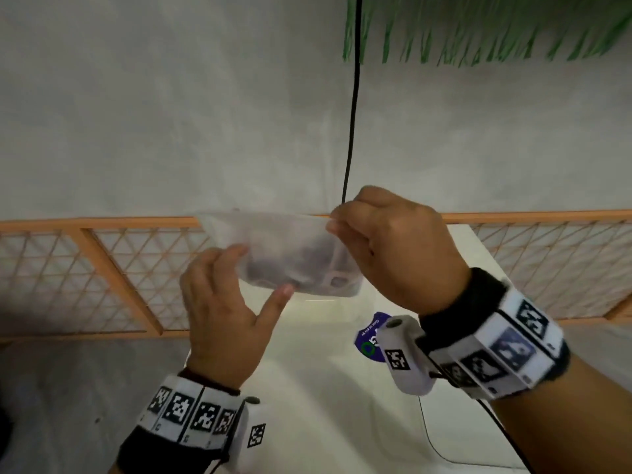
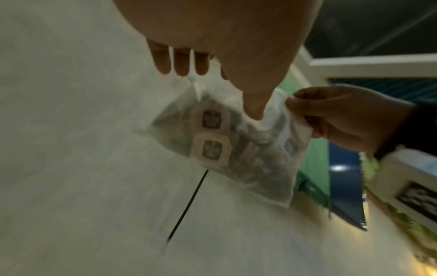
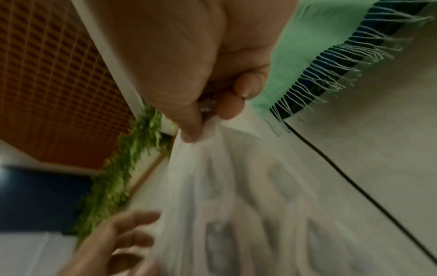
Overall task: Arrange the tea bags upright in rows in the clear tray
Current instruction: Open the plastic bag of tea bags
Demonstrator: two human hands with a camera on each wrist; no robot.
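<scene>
A clear plastic bag (image 1: 290, 254) holding several tea bags hangs in the air above the table. Brown-framed tea bag tags (image 2: 211, 119) show through its side. My right hand (image 1: 333, 220) pinches the bag's top right corner between thumb and forefinger, seen close up in the right wrist view (image 3: 203, 121). My left hand (image 1: 261, 268) holds the bag's lower left part. Its thumb (image 2: 255, 112) presses into the front and its fingers (image 2: 182, 65) sit behind. A faint glassy edge lies below the bag; I cannot tell whether it is the tray.
The white table (image 1: 307, 388) lies below my hands, with a blue labelled packet (image 1: 371, 336) and a thin cable (image 1: 431, 439) on it. An orange lattice fence (image 1: 119, 261) runs along the far edge. A black cable (image 1: 352, 114) and a green fringed cloth (image 1: 478, 29) hang on the grey wall.
</scene>
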